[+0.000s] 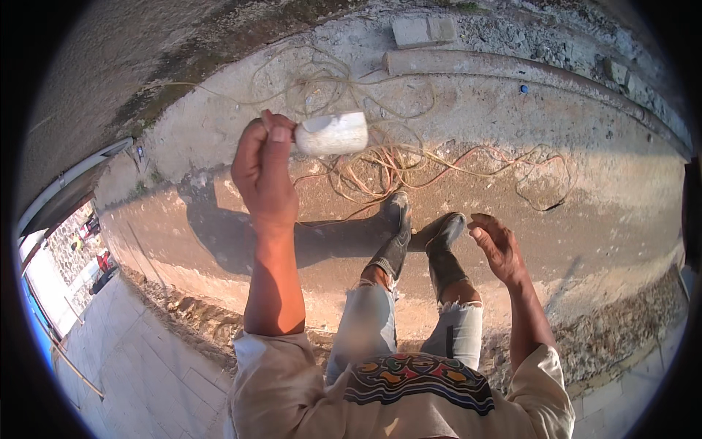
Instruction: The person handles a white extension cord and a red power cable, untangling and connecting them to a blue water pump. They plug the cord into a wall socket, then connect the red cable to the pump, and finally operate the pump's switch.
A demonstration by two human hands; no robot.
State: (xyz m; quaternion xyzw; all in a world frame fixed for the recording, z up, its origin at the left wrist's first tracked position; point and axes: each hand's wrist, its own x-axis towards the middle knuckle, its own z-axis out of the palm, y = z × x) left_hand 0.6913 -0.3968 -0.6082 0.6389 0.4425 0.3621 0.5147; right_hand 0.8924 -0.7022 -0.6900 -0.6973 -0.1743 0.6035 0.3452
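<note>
Raised ahead of me on the left, my left hand (267,164) pinches one end of a short white cylinder (333,134) between thumb and fingers. The cylinder lies sideways in the air, with a notch or opening along its upper side; its exact kind cannot be made out. Beyond and below it, a tangle of yellowish and reddish cable or thin hose (387,164) spreads over the concrete. My right hand (499,247) hangs at the right beside my boot, fingers loosely bent and apart, holding nothing.
I stand in dark boots (395,230) on a concrete strip. A long pipe (526,69) and a block (424,31) lie along the far side, near a small blue cap (523,89). A rough broken edge (614,333) drops toward paving (157,366) behind me. A rendered wall rises at far left.
</note>
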